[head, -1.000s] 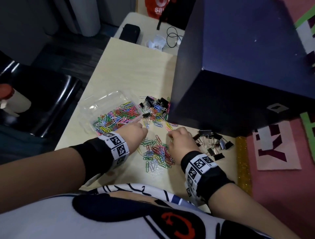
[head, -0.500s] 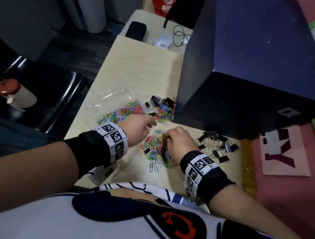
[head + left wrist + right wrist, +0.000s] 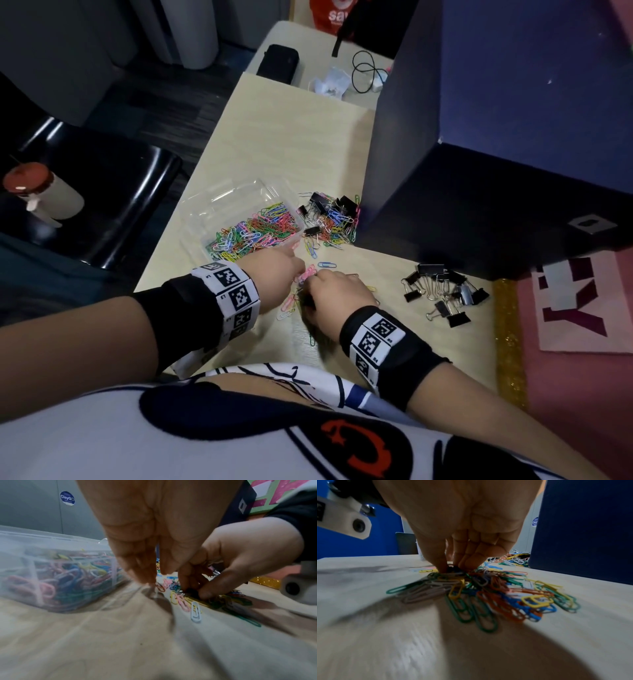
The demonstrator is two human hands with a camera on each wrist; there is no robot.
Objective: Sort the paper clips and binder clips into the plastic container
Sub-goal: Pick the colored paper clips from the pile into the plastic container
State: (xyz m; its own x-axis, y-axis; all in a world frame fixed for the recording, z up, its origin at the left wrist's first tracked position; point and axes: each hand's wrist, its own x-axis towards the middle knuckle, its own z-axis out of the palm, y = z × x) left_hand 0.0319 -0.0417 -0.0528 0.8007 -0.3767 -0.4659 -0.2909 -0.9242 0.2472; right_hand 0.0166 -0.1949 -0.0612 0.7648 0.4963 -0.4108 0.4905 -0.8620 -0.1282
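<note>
A clear plastic container [image 3: 205, 209] [image 3: 15, 536] on the pale table holds many coloured paper clips [image 3: 257, 229]. Loose paper clips [image 3: 496, 592] [image 3: 195, 612] lie in a heap under both hands. My right hand [image 3: 308, 291] [image 3: 452, 566] pinches a small black binder clip [image 3: 453, 567] [image 3: 190, 591] on top of that heap, between thumb and fingers. My left hand [image 3: 298, 270] [image 3: 150, 577] hangs just left of it with straight fingers pointing down at the table, holding nothing that I can see. A mixed pile of clips [image 3: 329, 219] lies beyond, and black binder clips [image 3: 442, 294] sit to the right.
A large dark blue box [image 3: 496, 154] stands on the table right behind the piles. A gold glitter strip [image 3: 507, 329] edges the table at right. A black chair [image 3: 102, 192] with a red-capped bottle [image 3: 37, 192] is at left. A dark case [image 3: 277, 63] and cable lie far back.
My right hand slid left across the loose heap and closed on the small black clip. My left hand drew back from the container's corner toward the heap.
</note>
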